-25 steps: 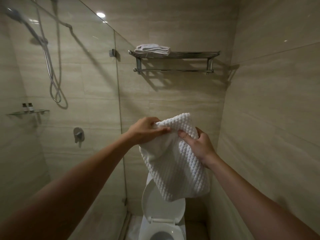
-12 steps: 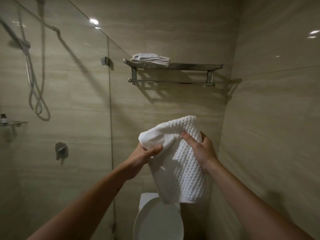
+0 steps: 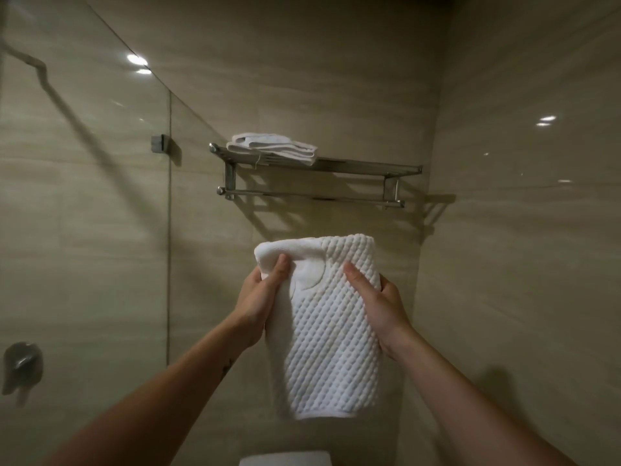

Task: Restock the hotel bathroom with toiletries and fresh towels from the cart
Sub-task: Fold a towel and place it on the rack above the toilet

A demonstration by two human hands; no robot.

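- Beige tiled walls closed you in, with a glass shower screen on your left and a shower valve low behind it.
- Your left hand gripped the upper left corner of the waffle towel, thumb across the front and fingers hidden behind the cloth.
- That towel hung folded in the air between your hands, below the towel rack and well apart from it.
- Your right hand pinched the towel's right edge, thumb pressed on the front and fingers tucked behind.
- Up on the rack, a folded white towel lay on the left end of the shelf, with a lower bar running beneath.
- You appeared to be stocking the rack with a fresh towel, and this one had not yet reached it.
- Your next move probably called for raising both hands together, clearing the shelf's front rail, and laying the towel flat to the right of the folded one without letting the fold slip.
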